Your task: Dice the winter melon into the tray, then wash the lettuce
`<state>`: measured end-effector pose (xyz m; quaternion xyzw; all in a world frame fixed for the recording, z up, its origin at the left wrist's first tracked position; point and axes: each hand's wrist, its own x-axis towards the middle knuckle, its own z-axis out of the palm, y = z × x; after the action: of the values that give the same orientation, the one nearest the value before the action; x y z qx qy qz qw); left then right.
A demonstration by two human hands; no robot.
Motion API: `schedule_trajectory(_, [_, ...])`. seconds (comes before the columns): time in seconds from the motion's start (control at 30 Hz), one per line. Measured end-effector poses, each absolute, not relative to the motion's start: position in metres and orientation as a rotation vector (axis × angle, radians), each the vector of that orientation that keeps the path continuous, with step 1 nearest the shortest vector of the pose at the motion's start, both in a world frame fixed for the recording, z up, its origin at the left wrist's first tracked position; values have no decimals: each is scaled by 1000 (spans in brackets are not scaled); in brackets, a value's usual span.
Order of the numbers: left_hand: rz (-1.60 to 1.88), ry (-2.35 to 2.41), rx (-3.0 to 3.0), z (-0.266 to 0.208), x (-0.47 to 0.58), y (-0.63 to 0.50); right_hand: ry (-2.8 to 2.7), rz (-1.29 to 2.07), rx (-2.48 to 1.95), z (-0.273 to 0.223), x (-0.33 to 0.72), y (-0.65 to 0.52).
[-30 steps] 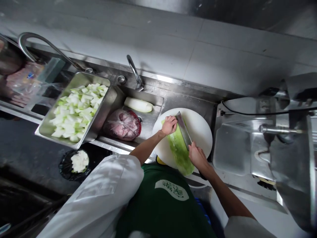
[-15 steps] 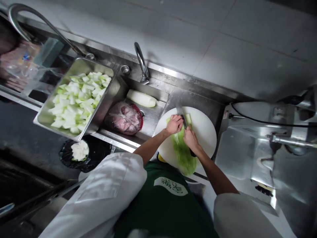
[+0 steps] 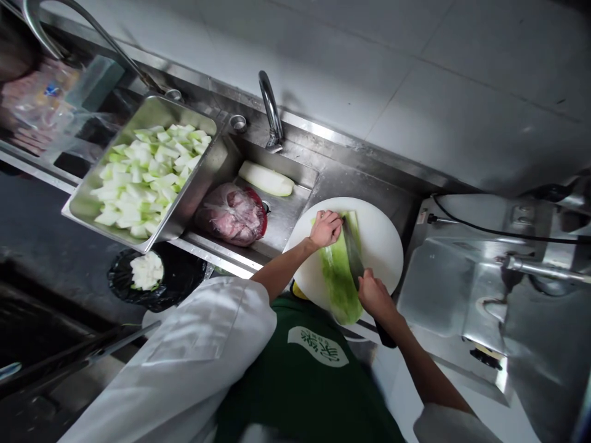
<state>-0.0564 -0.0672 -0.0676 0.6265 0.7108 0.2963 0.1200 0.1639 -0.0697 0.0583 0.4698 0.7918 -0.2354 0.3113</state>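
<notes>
Your hands are both engaged: the left hand presses down on the far end of the green gourd, and the right hand grips the knife near where handle meets blade. Starting from your left, the steel pan of pale chunks stands well apart from the cut, and the sink holds the bagged meat and a peeled gourd. Next comes your left hand: the blade lies just beside it, so tuck those fingertips back and press with the palm. The green gourd lies lengthwise on the white cutting board, its near end by the edge; it could slip, so bear down evenly. Right of the blade shows a narrow strip; an even width calls for a straight line. Farthest right, a loose wrist and long, steady strokes should serve you better than force
</notes>
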Motion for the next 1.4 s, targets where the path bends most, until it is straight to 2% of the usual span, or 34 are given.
schedule_trajectory(0.23, [919,2138,1815,-68,-49,-68,2202,-636,1378,10,140,-72])
schedule_trajectory(0.47, [961,2266,1744,-71,-35,-79,2231,-633,1260,50,152,-62])
schedule_trajectory(0.67, [996,2274,1725,-77,-38,-77,2097,-719,1217,81,237,-103])
schedule_trajectory(0.83, [1011,2271,1729,-79,-38,-79,2032,-725,1274,71,279,-141])
schedule_trajectory(1.1, [992,2257,1722,-82,-40,-78,2109,-716,1360,11,250,-149])
schedule_trajectory(1.4, [951,2278,1729,-77,-40,-78,2117,-810,1319,42,302,-161])
